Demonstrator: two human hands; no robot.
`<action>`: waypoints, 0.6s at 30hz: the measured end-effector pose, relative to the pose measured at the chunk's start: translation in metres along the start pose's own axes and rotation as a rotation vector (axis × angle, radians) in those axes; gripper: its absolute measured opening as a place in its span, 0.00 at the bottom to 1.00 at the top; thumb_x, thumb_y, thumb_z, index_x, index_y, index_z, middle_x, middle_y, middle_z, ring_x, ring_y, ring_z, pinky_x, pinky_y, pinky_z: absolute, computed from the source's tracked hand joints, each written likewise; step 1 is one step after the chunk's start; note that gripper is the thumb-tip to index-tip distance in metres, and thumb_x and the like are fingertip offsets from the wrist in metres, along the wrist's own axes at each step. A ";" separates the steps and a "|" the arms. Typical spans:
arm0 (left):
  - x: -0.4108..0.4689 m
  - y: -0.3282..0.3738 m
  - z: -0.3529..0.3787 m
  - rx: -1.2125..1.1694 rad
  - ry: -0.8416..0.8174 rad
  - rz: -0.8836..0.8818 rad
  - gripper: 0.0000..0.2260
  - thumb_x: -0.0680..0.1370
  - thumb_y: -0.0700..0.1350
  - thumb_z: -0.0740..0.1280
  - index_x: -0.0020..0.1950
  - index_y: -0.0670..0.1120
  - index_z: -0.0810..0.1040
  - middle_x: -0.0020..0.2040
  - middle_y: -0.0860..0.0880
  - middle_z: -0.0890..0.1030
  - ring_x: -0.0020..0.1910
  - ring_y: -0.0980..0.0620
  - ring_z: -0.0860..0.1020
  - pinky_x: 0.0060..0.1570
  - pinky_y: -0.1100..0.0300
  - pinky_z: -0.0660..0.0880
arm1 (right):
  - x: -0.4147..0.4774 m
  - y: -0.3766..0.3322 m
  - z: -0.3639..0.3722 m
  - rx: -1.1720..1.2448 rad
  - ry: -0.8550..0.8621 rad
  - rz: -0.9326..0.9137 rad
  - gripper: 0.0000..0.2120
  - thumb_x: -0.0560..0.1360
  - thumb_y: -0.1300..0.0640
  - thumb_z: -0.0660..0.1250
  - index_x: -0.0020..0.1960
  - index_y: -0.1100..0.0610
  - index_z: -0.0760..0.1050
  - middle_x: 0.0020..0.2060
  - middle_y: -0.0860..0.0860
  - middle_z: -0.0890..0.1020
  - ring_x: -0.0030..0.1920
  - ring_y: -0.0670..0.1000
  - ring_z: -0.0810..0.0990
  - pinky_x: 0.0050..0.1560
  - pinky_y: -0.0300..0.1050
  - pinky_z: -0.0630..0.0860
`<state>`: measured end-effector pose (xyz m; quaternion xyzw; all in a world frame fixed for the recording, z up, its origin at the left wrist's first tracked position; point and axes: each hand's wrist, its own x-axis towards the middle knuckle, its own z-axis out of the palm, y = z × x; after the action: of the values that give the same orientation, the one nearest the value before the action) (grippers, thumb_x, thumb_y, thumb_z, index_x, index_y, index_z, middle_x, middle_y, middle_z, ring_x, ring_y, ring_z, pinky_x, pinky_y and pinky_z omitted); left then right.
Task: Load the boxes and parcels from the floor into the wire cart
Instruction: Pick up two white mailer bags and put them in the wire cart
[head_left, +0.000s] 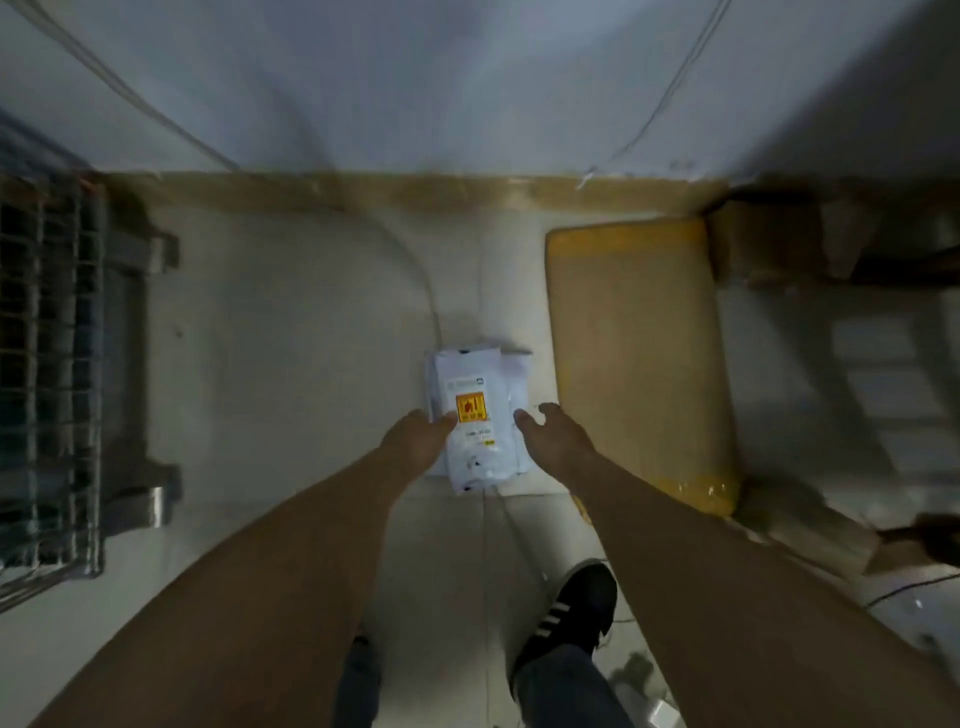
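In the head view, the white parcel (475, 415) is seen on the floor (291, 338), well apart from the wire cart (47, 364). It is flanked by the left hand (415, 441) and right hand (553, 436), both spread, nothing gripped. If pinched by one edge, the slick bag could slip.

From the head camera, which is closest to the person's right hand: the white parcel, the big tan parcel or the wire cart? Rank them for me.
1. white parcel: on the floor at the fingertips of the right hand, on its left.
2. tan parcel: on the floor just to the hand's right.
3. wire cart: far off at the left edge.
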<state>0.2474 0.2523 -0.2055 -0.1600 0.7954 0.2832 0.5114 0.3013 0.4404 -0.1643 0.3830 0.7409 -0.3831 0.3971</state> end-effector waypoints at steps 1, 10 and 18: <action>0.019 -0.012 0.013 -0.075 -0.001 -0.020 0.31 0.83 0.62 0.61 0.70 0.35 0.75 0.61 0.40 0.80 0.54 0.45 0.80 0.49 0.56 0.73 | 0.019 0.013 0.016 0.020 -0.016 0.025 0.31 0.86 0.41 0.56 0.82 0.57 0.58 0.80 0.57 0.64 0.78 0.60 0.65 0.73 0.49 0.65; 0.127 -0.045 0.073 -0.621 -0.004 -0.067 0.18 0.79 0.47 0.74 0.64 0.39 0.81 0.57 0.43 0.86 0.46 0.47 0.86 0.47 0.53 0.83 | 0.134 0.054 0.087 0.260 -0.023 0.102 0.29 0.84 0.42 0.58 0.81 0.53 0.61 0.77 0.55 0.70 0.74 0.59 0.71 0.70 0.52 0.68; 0.146 -0.052 0.076 -0.780 -0.071 -0.043 0.08 0.76 0.37 0.76 0.54 0.39 0.83 0.41 0.46 0.88 0.35 0.51 0.87 0.31 0.60 0.81 | 0.157 0.063 0.111 0.414 -0.039 0.005 0.21 0.81 0.43 0.64 0.73 0.48 0.71 0.65 0.49 0.80 0.64 0.55 0.79 0.69 0.58 0.74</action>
<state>0.2681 0.2630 -0.3759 -0.3493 0.6064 0.5586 0.4451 0.3271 0.4109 -0.3629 0.4508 0.6373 -0.5337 0.3252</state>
